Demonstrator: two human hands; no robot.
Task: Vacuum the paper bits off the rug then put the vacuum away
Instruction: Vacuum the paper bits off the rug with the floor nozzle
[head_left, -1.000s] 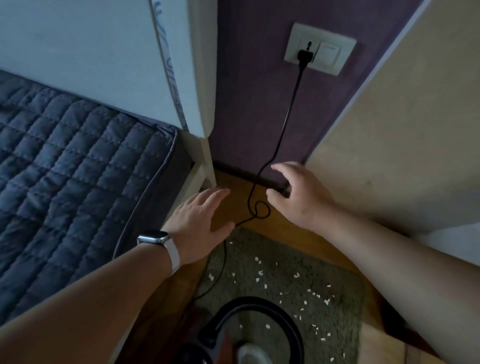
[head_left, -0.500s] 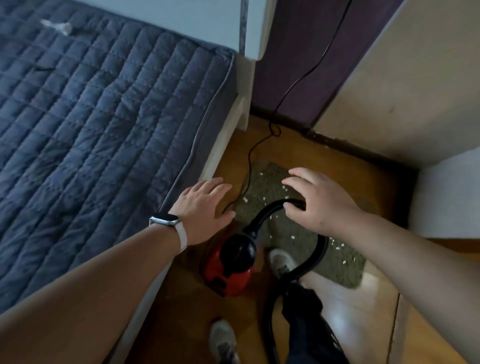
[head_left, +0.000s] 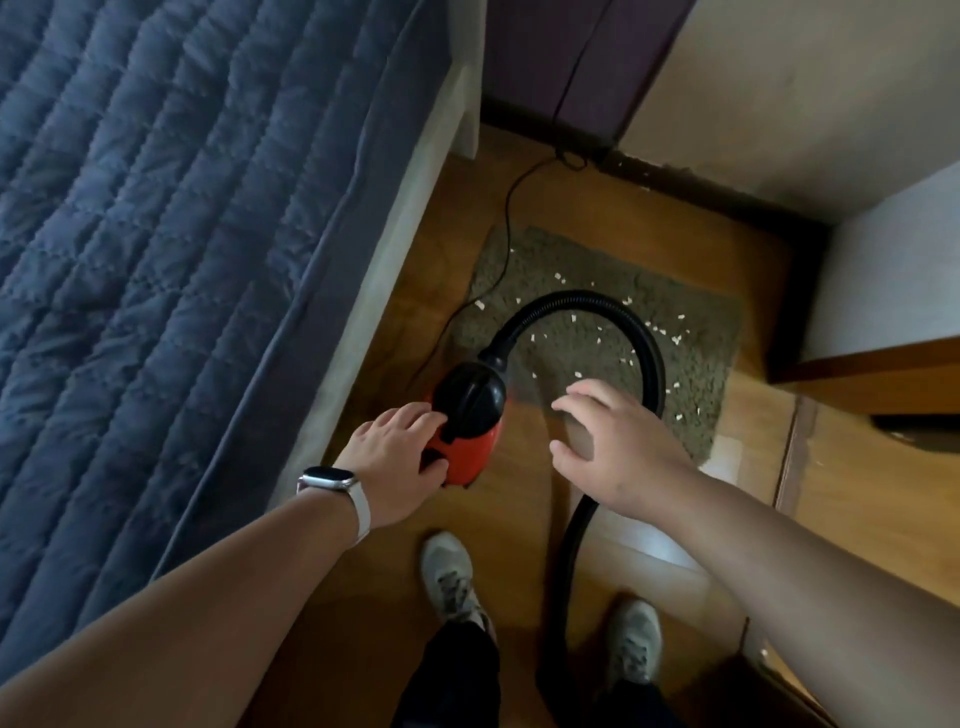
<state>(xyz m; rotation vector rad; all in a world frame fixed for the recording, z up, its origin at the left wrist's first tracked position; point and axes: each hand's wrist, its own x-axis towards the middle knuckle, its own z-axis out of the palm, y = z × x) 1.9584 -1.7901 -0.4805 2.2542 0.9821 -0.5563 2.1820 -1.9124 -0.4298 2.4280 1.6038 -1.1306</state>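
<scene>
Vacuum body: red-and-black canister vacuum (head_left: 470, 421) is sitting on the wood floor (head_left: 597, 208), just off the near-left corner of the rug (head_left: 691, 322), beside the bed frame (head_left: 363, 291).
Left hand (head_left: 397, 462): is resting on the canister's near-left side, fingers curling over the casing; whether it is truly gripping, cannot tell.
Right hand (head_left: 618, 452): is hovering with fingers spread, holding nothing, just right of the canister.
Hose (head_left: 597, 306): is arching from the canister's far end over the rug, then running back toward the person; nozzle end not visible.
Key relation: hose is passing just under and beyond the right hand, so that hand is likely the nearer taker.
Paper bits (head_left: 576, 332): are lying scattered across the rug, uncollected.
</scene>
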